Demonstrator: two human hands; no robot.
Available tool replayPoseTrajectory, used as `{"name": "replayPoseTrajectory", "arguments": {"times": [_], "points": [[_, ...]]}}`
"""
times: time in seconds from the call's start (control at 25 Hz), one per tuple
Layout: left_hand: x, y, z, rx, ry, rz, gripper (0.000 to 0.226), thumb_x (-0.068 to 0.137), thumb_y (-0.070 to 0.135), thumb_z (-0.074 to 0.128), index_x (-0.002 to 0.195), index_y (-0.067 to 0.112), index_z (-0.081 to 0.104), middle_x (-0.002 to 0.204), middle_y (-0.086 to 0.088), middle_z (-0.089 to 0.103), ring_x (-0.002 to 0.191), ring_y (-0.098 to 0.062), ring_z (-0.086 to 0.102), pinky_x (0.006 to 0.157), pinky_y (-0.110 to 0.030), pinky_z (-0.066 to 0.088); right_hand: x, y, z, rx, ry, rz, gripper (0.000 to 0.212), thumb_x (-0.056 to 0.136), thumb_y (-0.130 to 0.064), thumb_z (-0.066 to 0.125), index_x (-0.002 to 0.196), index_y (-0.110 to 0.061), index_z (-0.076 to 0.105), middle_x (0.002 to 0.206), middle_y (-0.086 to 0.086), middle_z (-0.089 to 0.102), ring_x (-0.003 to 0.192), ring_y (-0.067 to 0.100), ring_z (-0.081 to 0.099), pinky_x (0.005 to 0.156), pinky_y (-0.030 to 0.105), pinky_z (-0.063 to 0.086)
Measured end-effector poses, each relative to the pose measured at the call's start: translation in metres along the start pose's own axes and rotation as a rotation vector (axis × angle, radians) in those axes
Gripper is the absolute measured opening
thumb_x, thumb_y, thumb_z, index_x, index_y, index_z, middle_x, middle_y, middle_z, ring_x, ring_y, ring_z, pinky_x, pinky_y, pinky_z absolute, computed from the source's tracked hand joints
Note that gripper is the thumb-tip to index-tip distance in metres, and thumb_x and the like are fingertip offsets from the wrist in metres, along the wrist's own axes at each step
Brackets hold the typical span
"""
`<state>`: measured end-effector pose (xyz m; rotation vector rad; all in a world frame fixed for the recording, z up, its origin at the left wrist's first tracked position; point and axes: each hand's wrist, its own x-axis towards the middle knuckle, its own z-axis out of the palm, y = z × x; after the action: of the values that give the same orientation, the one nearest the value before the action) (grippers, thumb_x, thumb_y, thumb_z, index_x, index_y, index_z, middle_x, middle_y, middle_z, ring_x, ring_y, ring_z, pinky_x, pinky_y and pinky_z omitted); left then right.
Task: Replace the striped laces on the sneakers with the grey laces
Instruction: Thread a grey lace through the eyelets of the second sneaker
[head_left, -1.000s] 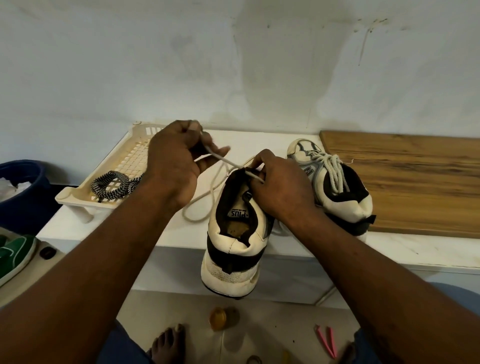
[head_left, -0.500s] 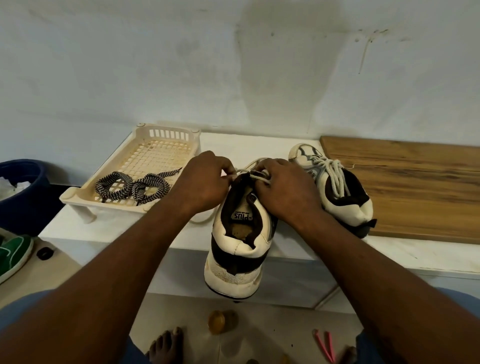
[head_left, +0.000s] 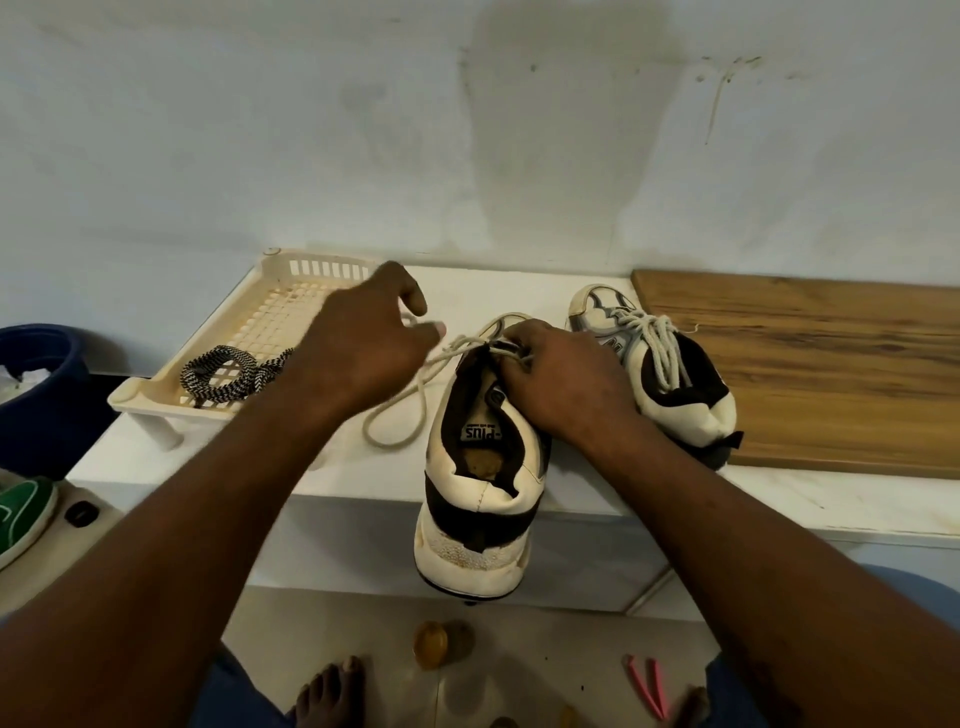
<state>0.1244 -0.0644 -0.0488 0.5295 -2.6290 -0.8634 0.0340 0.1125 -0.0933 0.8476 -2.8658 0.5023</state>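
There were two sneakers, a near sneaker (head_left: 480, 496) and a far sneaker (head_left: 693, 413); one tray (head_left: 150, 402); one wooden board (head_left: 831, 374).

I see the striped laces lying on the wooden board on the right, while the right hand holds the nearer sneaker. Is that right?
Not quite. The striped laces lie in the cream tray on the left, not on the wooden board, as the head view shows. The right hand does hold the nearer sneaker.

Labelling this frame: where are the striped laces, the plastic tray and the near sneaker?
striped laces (head_left: 228, 375), head view, middle of the coil.
plastic tray (head_left: 327, 269), head view, far wall.
near sneaker (head_left: 483, 499), head view, heel collar.
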Motion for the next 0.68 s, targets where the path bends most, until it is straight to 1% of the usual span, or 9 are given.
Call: {"name": "replayPoseTrajectory", "arguments": {"times": [0.08, 0.2, 0.24, 0.32, 0.4, 0.44, 0.52, 0.56, 0.68], "points": [[-0.003, -0.003, 0.022, 0.131, -0.203, -0.029, 0.019, 0.098, 0.039, 0.063, 0.114, 0.028, 0.065, 0.1, 0.002, 0.063, 0.097, -0.019, 0.059, 0.077, -0.031, 0.039, -0.001, 0.0, -0.001, 0.002, -0.004, 0.002, 0.039, 0.103, -0.05, 0.046, 0.133, -0.032, 0.062, 0.125, -0.001, 0.071, 0.11, 0.028, 0.066, 0.09, 0.041, 0.052], [0.0, -0.003, 0.031, 0.107, -0.134, 0.048, 0.021, 0.103, 0.034, 0.057, 0.104, 0.02, 0.072, 0.101, 0.0, 0.065, 0.101, -0.021, 0.061, 0.078, -0.032, 0.04, -0.001, -0.001, 0.0, 0.014, -0.014, -0.004, 0.039, 0.103, -0.05, 0.046, 0.134, -0.032, 0.062, 0.126, -0.001, 0.07, 0.111, 0.028, 0.065, 0.092, 0.042, 0.052], [0.001, -0.002, 0.029, -0.05, -0.085, 0.046, 0.021, 0.104, 0.03, 0.056, 0.1, 0.018, 0.072, 0.1, 0.001, 0.067, 0.1, -0.019, 0.063, 0.08, -0.033, 0.044, -0.001, -0.001, 0.0, 0.014, -0.013, -0.004, 0.04, 0.103, -0.051, 0.046, 0.134, -0.032, 0.061, 0.127, -0.001, 0.07, 0.111, 0.028, 0.065, 0.093, 0.042, 0.052], [0.0, 0.004, 0.02, -0.618, -0.129, 0.012, 0.025, 0.107, 0.019, 0.048, 0.093, 0.012, 0.067, 0.097, -0.001, 0.074, 0.098, -0.021, 0.07, 0.088, -0.037, 0.054, -0.001, -0.001, 0.001, 0.003, -0.011, -0.001, 0.041, 0.103, -0.052, 0.045, 0.135, -0.031, 0.06, 0.129, -0.001, 0.069, 0.11, 0.028, 0.066, 0.093, 0.043, 0.052], [-0.004, 0.01, 0.007, -1.17, -0.24, 0.002, 0.031, 0.107, 0.015, 0.041, 0.082, 0.008, 0.058, 0.075, -0.007, 0.066, 0.072, -0.025, 0.067, 0.081, -0.039, 0.059, -0.001, -0.001, 0.001, -0.006, -0.012, 0.0, 0.042, 0.103, -0.053, 0.044, 0.134, -0.031, 0.059, 0.128, -0.002, 0.069, 0.109, 0.028, 0.066, 0.092, 0.044, 0.053], [-0.005, 0.011, 0.0, -1.293, -0.248, -0.021, 0.031, 0.104, 0.016, 0.042, 0.076, 0.01, 0.052, 0.065, -0.005, 0.054, 0.058, -0.021, 0.054, 0.071, -0.037, 0.057, -0.001, -0.002, 0.001, -0.003, -0.018, 0.001, 0.041, 0.103, -0.054, 0.043, 0.134, -0.032, 0.059, 0.128, -0.002, 0.069, 0.108, 0.027, 0.067, 0.093, 0.045, 0.053], [-0.001, 0.009, -0.006, -1.255, -0.161, -0.101, 0.026, 0.094, 0.019, 0.05, 0.07, 0.014, 0.043, 0.058, -0.001, 0.034, 0.05, -0.016, 0.029, 0.056, -0.031, 0.041, 0.001, -0.003, 0.003, -0.005, -0.029, 0.0, 0.042, 0.103, -0.056, 0.042, 0.135, -0.035, 0.058, 0.128, -0.004, 0.07, 0.109, 0.027, 0.067, 0.094, 0.046, 0.052], [0.001, 0.008, -0.004, -1.13, -0.091, -0.128, 0.024, 0.09, 0.023, 0.054, 0.071, 0.016, 0.042, 0.057, 0.001, 0.033, 0.049, -0.015, 0.026, 0.053, -0.03, 0.037, 0.001, -0.003, 0.003, -0.011, -0.032, 0.001, 0.042, 0.103, -0.057, 0.041, 0.136, -0.036, 0.058, 0.127, -0.004, 0.07, 0.11, 0.027, 0.067, 0.096, 0.047, 0.052], [0.002, 0.0, 0.014, -0.365, 0.055, -0.046, 0.019, 0.089, 0.036, 0.071, 0.087, 0.022, 0.058, 0.069, 0.006, 0.056, 0.057, -0.009, 0.049, 0.057, -0.028, 0.041, 0.0, -0.004, 0.003, 0.001, -0.034, 0.006, 0.042, 0.103, -0.057, 0.041, 0.135, -0.037, 0.058, 0.13, -0.005, 0.069, 0.112, 0.027, 0.066, 0.098, 0.048, 0.05]]}}
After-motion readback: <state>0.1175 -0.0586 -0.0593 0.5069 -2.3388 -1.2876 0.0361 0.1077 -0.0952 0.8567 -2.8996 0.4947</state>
